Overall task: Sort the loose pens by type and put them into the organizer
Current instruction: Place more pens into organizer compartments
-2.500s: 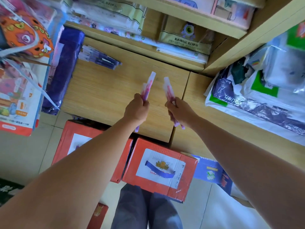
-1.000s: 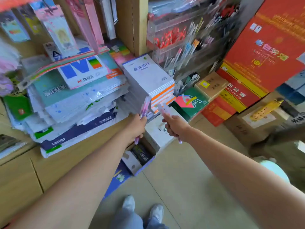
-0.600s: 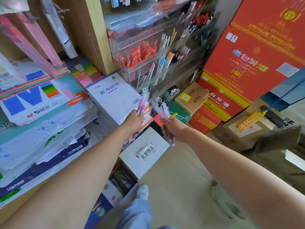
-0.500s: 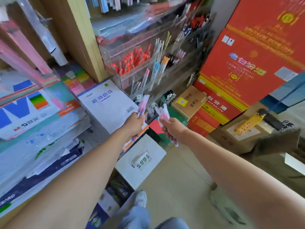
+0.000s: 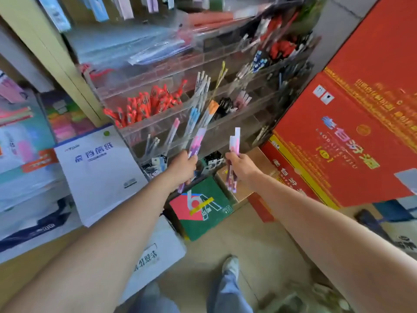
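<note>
My left hand (image 5: 183,166) grips a small bunch of pink and purple pens (image 5: 196,142), tips pointing up at the organizer. My right hand (image 5: 242,165) holds another bunch of pink and white pens (image 5: 234,143), upright. Both bunches are just in front of the lower tiers of a clear tiered acrylic pen organizer (image 5: 259,102). Its compartments hold red pens (image 5: 144,105), white pens (image 5: 202,83), blue and orange capped pens (image 5: 203,114) and dark pens further right. Neither bunch touches the organizer.
Stacks of paper packs (image 5: 99,168) lie to the left on a wooden counter. Large red cartons (image 5: 352,123) lean at the right. A green and red box (image 5: 200,206) and a brown box (image 5: 246,177) sit on the floor under the organizer. My feet stand below.
I have turned from the wooden counter to the pen organizer, carrying both bunches. Over the last half second both hands have come closer to its lower tiers.
</note>
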